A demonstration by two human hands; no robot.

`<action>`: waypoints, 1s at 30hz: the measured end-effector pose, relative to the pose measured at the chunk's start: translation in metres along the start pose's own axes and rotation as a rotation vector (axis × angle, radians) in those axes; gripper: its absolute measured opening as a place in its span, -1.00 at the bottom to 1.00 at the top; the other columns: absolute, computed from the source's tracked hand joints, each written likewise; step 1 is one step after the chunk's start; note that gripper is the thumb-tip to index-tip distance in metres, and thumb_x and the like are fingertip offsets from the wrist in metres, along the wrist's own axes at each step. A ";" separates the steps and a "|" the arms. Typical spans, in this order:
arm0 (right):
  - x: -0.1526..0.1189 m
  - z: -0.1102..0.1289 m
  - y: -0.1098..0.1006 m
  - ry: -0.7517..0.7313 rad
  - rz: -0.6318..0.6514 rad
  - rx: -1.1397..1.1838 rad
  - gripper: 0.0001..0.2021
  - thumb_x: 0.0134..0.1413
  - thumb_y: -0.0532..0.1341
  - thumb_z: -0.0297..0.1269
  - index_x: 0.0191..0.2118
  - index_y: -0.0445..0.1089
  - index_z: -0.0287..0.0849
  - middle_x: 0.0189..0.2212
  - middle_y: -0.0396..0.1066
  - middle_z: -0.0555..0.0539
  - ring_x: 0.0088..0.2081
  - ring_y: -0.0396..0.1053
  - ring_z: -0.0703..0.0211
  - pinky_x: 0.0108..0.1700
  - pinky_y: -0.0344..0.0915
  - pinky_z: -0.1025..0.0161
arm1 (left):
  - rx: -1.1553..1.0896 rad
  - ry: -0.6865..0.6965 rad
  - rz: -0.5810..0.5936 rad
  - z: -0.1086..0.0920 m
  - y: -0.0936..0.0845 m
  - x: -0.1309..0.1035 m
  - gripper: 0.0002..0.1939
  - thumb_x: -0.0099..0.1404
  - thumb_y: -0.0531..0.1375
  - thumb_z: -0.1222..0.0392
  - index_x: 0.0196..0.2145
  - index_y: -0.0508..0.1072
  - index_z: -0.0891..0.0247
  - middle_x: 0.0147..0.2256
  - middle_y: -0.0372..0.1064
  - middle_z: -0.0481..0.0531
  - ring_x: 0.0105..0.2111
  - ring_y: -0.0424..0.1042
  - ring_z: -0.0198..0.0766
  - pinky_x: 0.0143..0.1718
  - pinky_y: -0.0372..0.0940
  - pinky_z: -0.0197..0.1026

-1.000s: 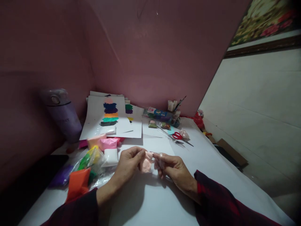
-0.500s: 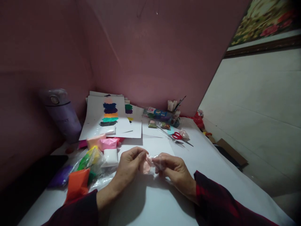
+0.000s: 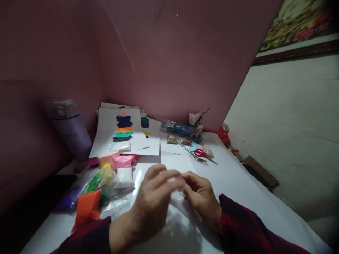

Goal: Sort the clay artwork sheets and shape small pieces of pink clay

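My left hand (image 3: 155, 197) reaches across in front of me, its back toward me and its fingers bent together, slightly blurred. Its fingertips meet the fingers of my right hand (image 3: 198, 195); whatever lies under them is hidden. Thumb and forefinger of the right hand are pinched on a thin clear plastic bag (image 3: 180, 193), of which only a little shows. The pale pink clay seen earlier is out of sight behind the left hand. White paper (image 3: 169, 243) lies under both hands.
Left are bags of coloured clay, among them an orange pack (image 3: 87, 208) and a white pack (image 3: 124, 177), and a purple bottle (image 3: 70, 130). Behind lie painted sheets (image 3: 106, 127). Red-handled scissors (image 3: 199, 152), a fork (image 3: 202, 161) and small packets (image 3: 171, 139) lie back right.
My left hand has moved right and turned over toward the right hand, covering the pink clay. My right hand stays nearly in place, still pinching the plastic.
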State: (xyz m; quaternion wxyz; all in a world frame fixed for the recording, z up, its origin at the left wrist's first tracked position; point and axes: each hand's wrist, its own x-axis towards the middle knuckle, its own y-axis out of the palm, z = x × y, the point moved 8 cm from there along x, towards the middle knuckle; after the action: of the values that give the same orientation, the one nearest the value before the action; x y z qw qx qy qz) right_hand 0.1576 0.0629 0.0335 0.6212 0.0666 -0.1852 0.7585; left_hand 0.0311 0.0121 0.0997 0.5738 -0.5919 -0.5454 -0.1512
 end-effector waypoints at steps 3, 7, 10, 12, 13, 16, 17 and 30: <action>-0.001 0.014 0.006 -0.135 0.081 -0.072 -0.84 0.16 0.13 -0.30 -0.28 0.44 -0.21 -0.42 0.41 -0.05 -0.40 0.35 0.24 -0.37 0.30 0.31 | 0.095 0.129 0.208 -0.020 0.018 -0.005 -0.71 0.25 0.01 0.43 -0.16 0.42 0.24 -0.21 0.44 0.08 -0.19 0.25 -0.13 -0.13 0.14 -0.06; -0.004 0.019 0.003 -0.155 0.074 -0.066 -0.78 0.22 0.07 -0.28 -0.15 0.42 -0.19 -0.40 0.40 -0.06 -0.42 0.34 0.25 -0.37 0.30 0.29 | 0.279 0.153 0.242 -0.022 0.023 -0.009 -0.76 0.28 0.00 0.42 -0.20 0.42 0.31 -0.26 0.41 0.12 -0.24 0.22 -0.11 -0.22 0.12 -0.06; -0.006 0.023 0.004 -0.168 0.095 -0.001 -0.69 0.26 0.02 -0.15 -0.01 0.35 -0.16 -0.38 0.35 -0.06 -0.42 0.31 0.26 -0.41 0.30 0.30 | 0.234 0.083 0.137 -0.016 0.012 -0.005 -0.82 0.29 0.01 0.42 -0.32 0.40 0.30 -0.40 0.37 0.07 -0.36 0.21 -0.19 -0.33 0.09 -0.12; -0.007 0.030 0.007 -0.241 0.130 -0.007 -0.57 0.16 0.11 -0.01 0.05 0.30 -0.14 -0.25 0.34 -0.12 -0.26 0.33 0.15 -0.26 0.35 0.21 | 0.128 -0.051 0.005 -0.005 -0.003 -0.003 -0.84 0.29 0.03 0.41 -0.38 0.36 0.29 -0.45 0.34 0.03 -0.40 0.21 -0.23 -0.35 0.10 -0.14; -0.007 0.031 0.008 -0.242 0.141 -0.012 -0.50 0.07 0.20 0.03 0.06 0.29 -0.14 -0.17 0.32 -0.14 -0.17 0.32 0.10 -0.18 0.35 0.16 | 0.069 -0.143 -0.050 0.003 -0.008 -0.003 -0.86 0.28 0.05 0.41 -0.39 0.34 0.29 -0.45 0.33 0.02 -0.40 0.23 -0.25 -0.35 0.12 -0.16; -0.001 0.016 0.009 -0.044 0.123 0.060 -0.58 -0.04 0.32 -0.05 -0.08 0.33 -0.14 -0.21 0.37 -0.12 -0.22 0.38 0.13 -0.21 0.38 0.19 | -0.098 -0.484 -0.127 0.032 -0.015 -0.008 -0.92 0.27 0.10 0.33 -0.40 0.35 0.27 -0.43 0.35 0.00 -0.39 0.29 -0.27 -0.34 0.17 -0.20; 0.001 0.010 0.009 0.024 0.105 0.099 -0.68 0.01 0.29 -0.09 -0.16 0.35 -0.16 -0.29 0.40 -0.09 -0.32 0.40 0.20 -0.31 0.38 0.26 | -0.167 -0.595 -0.121 0.042 -0.012 -0.012 -0.92 0.26 0.12 0.29 -0.40 0.36 0.27 -0.42 0.37 -0.01 -0.37 0.32 -0.27 -0.32 0.18 -0.21; 0.004 -0.020 0.011 0.254 0.065 0.344 -0.67 0.04 0.26 -0.05 -0.46 0.39 -0.28 -0.60 0.38 0.00 -0.73 0.18 0.47 -0.71 0.09 0.49 | -0.308 -0.560 -0.070 0.055 -0.004 -0.012 -0.78 0.24 0.15 0.28 -0.35 0.60 0.06 -0.29 0.33 0.05 -0.21 0.26 -0.20 -0.15 0.19 -0.10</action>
State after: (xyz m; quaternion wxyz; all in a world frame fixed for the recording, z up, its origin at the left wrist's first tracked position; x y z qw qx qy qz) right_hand 0.1490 0.0722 0.0144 0.5942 0.0696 0.0248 0.8010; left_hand -0.0009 0.0519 0.0756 0.2995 -0.6713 -0.6729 -0.0827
